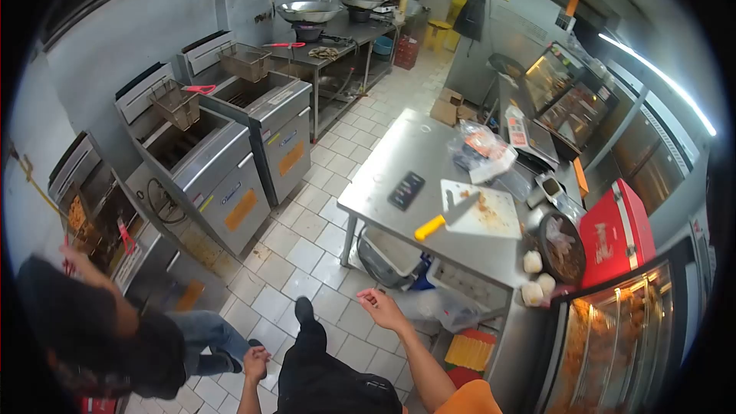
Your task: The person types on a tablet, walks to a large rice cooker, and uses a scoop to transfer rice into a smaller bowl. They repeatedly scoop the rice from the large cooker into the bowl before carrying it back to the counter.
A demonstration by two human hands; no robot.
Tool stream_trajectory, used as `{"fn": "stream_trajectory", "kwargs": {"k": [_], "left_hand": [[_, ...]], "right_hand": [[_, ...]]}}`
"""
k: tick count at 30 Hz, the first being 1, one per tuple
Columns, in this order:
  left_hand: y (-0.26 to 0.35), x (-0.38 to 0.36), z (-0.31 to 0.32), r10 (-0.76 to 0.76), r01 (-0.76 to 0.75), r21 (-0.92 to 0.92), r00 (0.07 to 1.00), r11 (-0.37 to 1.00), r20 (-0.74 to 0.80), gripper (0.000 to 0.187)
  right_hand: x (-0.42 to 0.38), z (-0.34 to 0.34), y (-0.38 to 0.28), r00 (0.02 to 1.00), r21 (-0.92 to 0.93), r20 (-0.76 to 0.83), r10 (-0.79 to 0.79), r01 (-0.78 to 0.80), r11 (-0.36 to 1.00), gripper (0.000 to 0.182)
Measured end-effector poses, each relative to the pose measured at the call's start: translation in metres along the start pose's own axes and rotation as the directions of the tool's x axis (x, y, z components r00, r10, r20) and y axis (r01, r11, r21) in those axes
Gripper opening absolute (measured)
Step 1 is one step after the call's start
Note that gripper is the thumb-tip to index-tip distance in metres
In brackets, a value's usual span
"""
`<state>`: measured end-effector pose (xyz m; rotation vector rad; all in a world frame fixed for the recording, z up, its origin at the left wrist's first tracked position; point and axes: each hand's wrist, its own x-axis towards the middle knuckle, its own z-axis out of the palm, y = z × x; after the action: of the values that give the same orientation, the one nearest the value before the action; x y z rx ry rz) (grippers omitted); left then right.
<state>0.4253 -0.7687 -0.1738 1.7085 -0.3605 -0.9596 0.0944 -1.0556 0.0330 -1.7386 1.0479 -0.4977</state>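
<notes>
Both hands are empty as far as can be seen, and no grasp is under way. The left hand (256, 359) hangs low at 11 o'clock from the wearer's body, its fingers loosely curled and closed on nothing visible. The right hand (379, 309) is raised at 1 o'clock, released, fingers half bent with the thumb near them. In the view it lies just beside a clear plastic bag (441, 305) below the table's edge; contact cannot be confirmed. One black shoe (304, 311) points ahead on the tiles, so the moment reads as walking or standing between actions.

From the right hand, the steel table (376, 184) spreads from 12 to 2 o'clock. The yellow-handled knife (430, 228) lies at 1 o'clock, its blade resting on the white cutting board (502, 201) among brown crumbs and its handle pointing back towards the wearer. Lifting it would call for a reach over the near edge and a grip on that handle, clear of the blade. A black phone (406, 190) lies left of the board.

At 3 o'clock stands a lit display case (613, 330) of fried food; at 11, deep fryers (222, 184). A co-worker (146, 353) at 9 o'clock reaches towards another fryer (100, 215).
</notes>
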Motion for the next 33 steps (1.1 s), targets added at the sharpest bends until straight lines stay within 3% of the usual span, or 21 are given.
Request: {"fn": "stream_trajectory", "kwargs": {"k": [2, 4, 5, 8, 9, 10, 12, 13, 14, 16, 17, 19, 21, 23, 25, 26, 28, 29, 30, 31, 33], "left_hand": [[0.077, 0.05, 0.019, -0.034, 0.034, 0.082, 0.999, 0.996, 0.0, 0.018], [0.122, 0.115, 0.032, -0.013, 0.014, 0.091, 1.0, 0.996, -0.012, 0.018], [0.143, 0.153, 0.044, 0.062, -0.073, 0.149, 0.995, 0.986, 0.08, 0.017], [0.242, 0.224, 0.093, 0.192, -0.286, 0.32, 0.936, 0.903, 0.295, 0.017], [0.268, 0.249, 0.11, 0.187, -0.3, 0.318, 0.921, 0.899, 0.343, 0.017], [0.289, 0.278, 0.129, 0.172, -0.316, 0.318, 0.897, 0.894, 0.406, 0.017], [0.323, 0.334, 0.169, 0.23, -0.419, 0.318, 0.84, 0.85, 0.492, 0.018], [0.348, 0.35, 0.19, 0.161, -0.362, 0.317, 0.841, 0.877, 0.517, 0.019], [0.375, 0.368, 0.215, 0.11, -0.317, 0.311, 0.836, 0.896, 0.537, 0.019], [0.414, 0.409, 0.257, 0.041, -0.304, 0.349, 0.803, 0.886, 0.595, 0.019], [0.424, 0.43, 0.276, 0.012, -0.28, 0.364, 0.807, 0.888, 0.59, 0.02], [0.424, 0.484, 0.303, 0.031, -0.343, 0.392, 0.785, 0.854, 0.619, 0.02], [0.428, 0.536, 0.318, 0.006, -0.385, 0.401, 0.728, 0.831, 0.686, 0.02], [0.437, 0.574, 0.325, -0.002, -0.377, 0.433, 0.753, 0.819, 0.659, 0.017], [0.402, 0.634, 0.313, 0.063, -0.401, 0.445, 0.795, 0.8, 0.604, 0.014], [0.403, 0.648, 0.31, 0.022, -0.305, 0.447, 0.845, 0.841, 0.534, 0.012], [0.402, 0.665, 0.319, -0.068, -0.133, 0.493, 0.927, 0.86, 0.368, 0.012], [0.399, 0.67, 0.322, -0.108, -0.052, 0.541, 0.96, 0.839, 0.26, 0.013], [0.388, 0.678, 0.326, -0.097, -0.064, 0.655, 0.974, 0.753, 0.207, 0.017], [0.367, 0.688, 0.325, -0.079, -0.068, 0.759, 0.985, 0.647, 0.156, 0.022], [0.272, 0.735, 0.316, -0.094, -0.211, 0.885, 0.958, 0.416, 0.272, 0.031]], "right_hand": [[0.057, -0.002, -0.008, 0.998, -0.021, 0.063, -0.027, 0.029, 0.999, 0.026], [0.098, -0.001, 0.001, 0.998, -0.046, -0.053, -0.03, 0.027, 0.999, 0.023], [0.124, -0.002, 0.002, 0.998, -0.046, -0.038, -0.041, 0.039, 0.998, 0.023], [0.178, -0.001, 0.003, 0.981, 0.039, -0.13, 0.146, -0.142, 0.989, 0.021], [0.195, 0.003, -0.006, 0.95, 0.132, -0.257, 0.177, -0.147, 0.98, 0.021], [0.206, 0.006, -0.015, 0.89, 0.225, -0.394, 0.229, -0.148, 0.963, 0.021], [0.229, 0.002, -0.027, 0.718, 0.1, -0.663, 0.21, -0.193, 0.976, 0.023], [0.238, -0.01, -0.033, 0.572, -0.017, -0.806, 0.154, -0.283, 0.959, 0.025], [0.244, -0.025, -0.038, 0.436, 0.146, -0.851, 0.291, -0.336, 0.931, 0.03], [0.255, -0.057, -0.04, 0.239, 0.131, -0.935, 0.261, -0.453, 0.882, 0.046], [0.255, -0.062, -0.027, 0.192, 0.164, -0.939, 0.286, -0.482, 0.861, 0.046], [0.279, -0.082, 0.007, 0.05, 0.027, -0.994, 0.101, -0.767, 0.641, 0.065], [0.303, -0.094, 0.026, 0.009, 0.092, -0.99, 0.14, -0.716, 0.692, 0.078], [0.355, -0.12, -0.002, 0.019, 0.076, -0.994, 0.112, -0.62, 0.781, 0.069], [0.411, -0.136, -0.023, 0.084, 0.166, -0.967, 0.241, -0.507, 0.846, 0.059], [0.442, -0.145, -0.036, 0.105, 0.142, -0.97, 0.218, -0.481, 0.865, 0.059], [0.498, -0.164, -0.055, 0.313, 0.403, -0.826, 0.468, -0.251, 0.88, 0.042], [0.528, -0.173, -0.056, 0.449, 0.45, -0.764, 0.464, -0.145, 0.881, 0.035], [0.56, -0.184, -0.056, 0.579, 0.504, -0.69, 0.435, -0.048, 0.862, 0.028], [0.591, -0.2, -0.062, 0.602, 0.481, -0.689, 0.404, -0.038, 0.876, 0.028], [0.662, -0.242, -0.075, 0.846, 0.375, -0.502, 0.181, 0.024, 0.927, 0.019]]}}
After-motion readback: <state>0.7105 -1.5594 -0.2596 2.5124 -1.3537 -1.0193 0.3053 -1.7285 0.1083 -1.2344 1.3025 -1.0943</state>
